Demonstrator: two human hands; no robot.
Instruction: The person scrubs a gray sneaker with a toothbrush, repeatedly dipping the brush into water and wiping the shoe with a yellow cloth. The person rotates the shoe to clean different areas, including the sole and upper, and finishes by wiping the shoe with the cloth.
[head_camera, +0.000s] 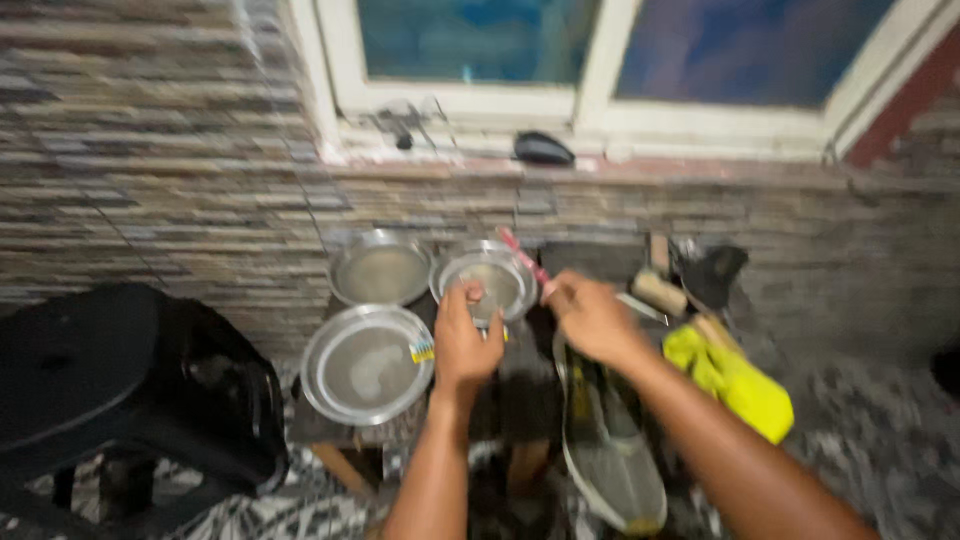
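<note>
3 round steel plates crowd a small stand against the rough stone wall (150, 190). Left hand (465, 340) pinches the rim of the rear right plate (487, 278); right hand (590, 318) grips a thin pink-handled tool (527, 262) at that plate's edge. Front plate (366, 364) overhangs the stand beside a black plastic stool (110, 380)

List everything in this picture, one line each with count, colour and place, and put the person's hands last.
Round steel plates: three, silver, leaning by the stone wall.
Pink-handled stick: one, pink, at the right hand's fingers.
Yellow-green cloth: one, right of the right arm.
Worn shoe: one, grey with yellow, under the right arm.
Black plastic stool: one, far left.
Dark oval object: one, black, on the window sill.
Left hand: touching the right-hand plate's rim.
Right hand: gripping the pink stick; blurred.
</note>
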